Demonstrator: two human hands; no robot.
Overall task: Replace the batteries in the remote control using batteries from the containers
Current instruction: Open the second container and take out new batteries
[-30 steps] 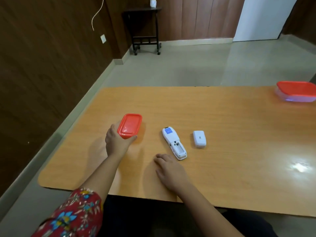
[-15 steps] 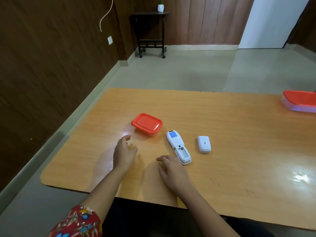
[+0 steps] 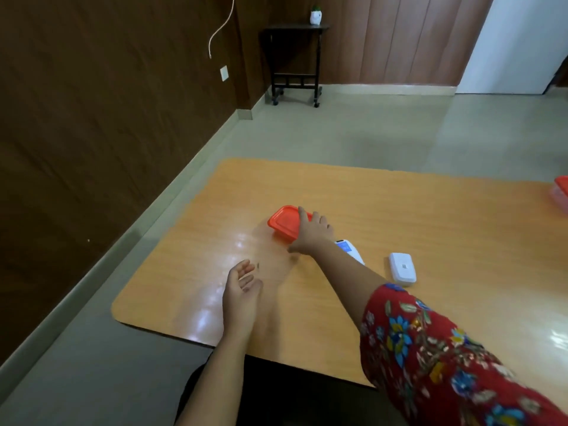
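Right hand (image 3: pixel 310 233) is stretching over the remote control (image 3: pixel 350 252), laying straight-ish fingers on the red-lidded container (image 3: pixel 284 221) just left of it, while the left hand (image 3: pixel 242 285) is lying slack, palm-up and empty, nearer than the remote, and the white battery cover (image 3: pixel 402 269) is sitting just right of it.

Remote control (image 3: pixel 346 249) mostly hidden under the right forearm (image 3: pixel 347 269), right end of the red-lidded container (image 3: pixel 284 222) covered by the right hand (image 3: pixel 313 234), second container (image 3: pixel 562 193) cut off at the right edge, dark speck (image 3: pixel 258 265) on the tabletop (image 3: pixel 399 198) too small to identify
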